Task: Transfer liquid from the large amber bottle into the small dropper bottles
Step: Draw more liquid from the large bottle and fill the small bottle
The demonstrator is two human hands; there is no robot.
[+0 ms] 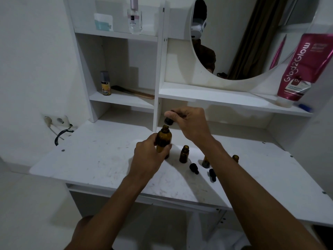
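My left hand (149, 156) grips the large amber bottle (163, 139) upright on the white desk (93, 163), its mouth uncovered. My right hand (191, 121) pinches a black dropper cap (168, 121) just above that mouth. To the right stand small amber dropper bottles without caps: one (184, 153) in plain sight, another (235, 158) and a third (205, 162) partly hidden behind my right forearm. Two black dropper caps (194, 168) (212, 175) lie on the desk in front of them.
White shelves rise behind the desk, holding a yellow-labelled bottle (105, 83), a comb (133, 91), a perfume bottle (134, 18) and a pink tube (302, 67). A round mirror (248, 38) hangs above. A wall socket with a black cable (61, 134) sits at the left.
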